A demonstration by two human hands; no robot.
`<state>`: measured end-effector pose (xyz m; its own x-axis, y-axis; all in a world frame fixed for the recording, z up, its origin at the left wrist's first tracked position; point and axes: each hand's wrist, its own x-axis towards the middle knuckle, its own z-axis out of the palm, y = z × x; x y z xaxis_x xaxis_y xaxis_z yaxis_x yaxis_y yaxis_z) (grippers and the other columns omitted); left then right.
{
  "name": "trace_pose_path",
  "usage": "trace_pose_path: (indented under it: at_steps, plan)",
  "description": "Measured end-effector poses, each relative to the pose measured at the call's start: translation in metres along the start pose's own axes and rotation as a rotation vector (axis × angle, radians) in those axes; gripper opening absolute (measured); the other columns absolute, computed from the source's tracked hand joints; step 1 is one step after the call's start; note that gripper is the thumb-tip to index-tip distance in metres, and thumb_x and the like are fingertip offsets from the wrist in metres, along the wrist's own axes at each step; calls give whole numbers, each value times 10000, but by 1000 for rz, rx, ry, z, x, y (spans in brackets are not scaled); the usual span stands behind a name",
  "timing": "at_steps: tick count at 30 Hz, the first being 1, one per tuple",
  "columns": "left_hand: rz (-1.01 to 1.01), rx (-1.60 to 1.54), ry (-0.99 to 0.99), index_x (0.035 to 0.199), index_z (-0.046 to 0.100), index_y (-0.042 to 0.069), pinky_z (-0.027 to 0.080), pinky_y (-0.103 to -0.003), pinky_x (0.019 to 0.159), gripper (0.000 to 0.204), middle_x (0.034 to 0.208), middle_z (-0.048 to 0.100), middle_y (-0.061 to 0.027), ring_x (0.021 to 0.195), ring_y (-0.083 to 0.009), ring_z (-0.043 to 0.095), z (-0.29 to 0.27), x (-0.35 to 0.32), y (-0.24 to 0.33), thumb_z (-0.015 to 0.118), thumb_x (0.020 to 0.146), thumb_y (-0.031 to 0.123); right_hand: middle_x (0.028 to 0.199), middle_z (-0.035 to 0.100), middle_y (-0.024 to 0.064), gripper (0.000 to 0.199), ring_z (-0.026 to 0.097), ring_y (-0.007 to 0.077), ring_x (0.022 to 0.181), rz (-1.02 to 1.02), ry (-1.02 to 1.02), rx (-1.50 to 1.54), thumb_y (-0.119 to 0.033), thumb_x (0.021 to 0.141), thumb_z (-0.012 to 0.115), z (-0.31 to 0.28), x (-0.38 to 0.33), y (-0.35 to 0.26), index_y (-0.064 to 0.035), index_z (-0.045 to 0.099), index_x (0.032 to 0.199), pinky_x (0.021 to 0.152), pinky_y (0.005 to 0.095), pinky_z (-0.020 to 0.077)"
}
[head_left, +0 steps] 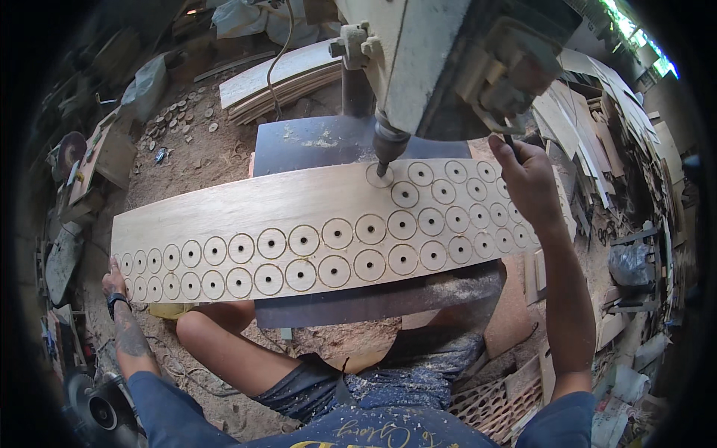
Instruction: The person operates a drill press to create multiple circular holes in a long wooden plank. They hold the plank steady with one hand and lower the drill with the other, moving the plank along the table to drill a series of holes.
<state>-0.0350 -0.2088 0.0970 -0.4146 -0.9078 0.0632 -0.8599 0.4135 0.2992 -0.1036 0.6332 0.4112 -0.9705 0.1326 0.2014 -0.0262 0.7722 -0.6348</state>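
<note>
A long pale plywood board lies across the dark table of a drill press. Rows of cut circles, each with a small centre hole, cover its near side and right part. My left hand grips the board's left end, thumb on top and the other fingers mostly hidden. Above the board's right side, my right hand is closed round the press's feed lever. The chuck points down at a ringed circle near the far edge; its tip appears to touch the wood.
Behind the press table rests a stack of plywood sheets. Small wooden discs litter the dusty floor at far left. Scrap sheets lean at right, and perforated offcuts lie beside my legs. A circular-bladed machine stands at lower left.
</note>
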Motion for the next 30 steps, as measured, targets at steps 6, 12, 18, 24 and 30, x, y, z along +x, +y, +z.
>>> trace_pose_path:
  at_steps: [6, 12, 18, 24, 30]
  plan:
    - [19, -10, 32, 984, 709, -42, 479, -502, 889, 910, 1059, 675, -281, 1045, -440, 626, -1, -5, -3, 440, 821, 813, 496, 482, 28, 467, 436, 128, 477, -214, 157, 28, -372, 983, 583, 22, 6, 22, 22, 621, 737, 485, 351, 359]
    - [56, -42, 53, 960, 697, -66, 487, -498, 867, 916, 1033, 676, -289, 1015, -445, 632, -3, -13, -4, 472, 812, 809, 495, 470, 81, 441, 440, 178, 464, -327, 295, -24, -355, 990, 568, 43, 13, 29, 15, 615, 755, 492, 380, 367]
    - [49, -27, 38, 1006, 684, -77, 488, -491, 880, 955, 1054, 666, -301, 1029, -449, 628, -6, -18, 0, 479, 791, 831, 504, 478, 92, 415, 436, 174, 463, -351, 318, 15, -331, 988, 571, 55, 21, 42, 7, 613, 752, 489, 378, 369]
    - [53, -41, 21, 1124, 646, -75, 472, -473, 926, 990, 1140, 647, -296, 1092, -428, 610, -9, -23, 0, 489, 778, 840, 503, 490, 115, 394, 477, 192, 444, -396, 372, 10, -305, 984, 581, 66, 28, 48, 5, 600, 742, 477, 376, 384]
    - [192, -158, -9, 1226, 574, -73, 448, -434, 975, 1022, 1204, 627, -275, 1136, -388, 596, -9, -31, -4, 561, 746, 829, 517, 508, 147, 394, 498, 256, 443, -449, 403, -9, -299, 991, 568, 72, 34, 58, -3, 588, 732, 480, 386, 401]
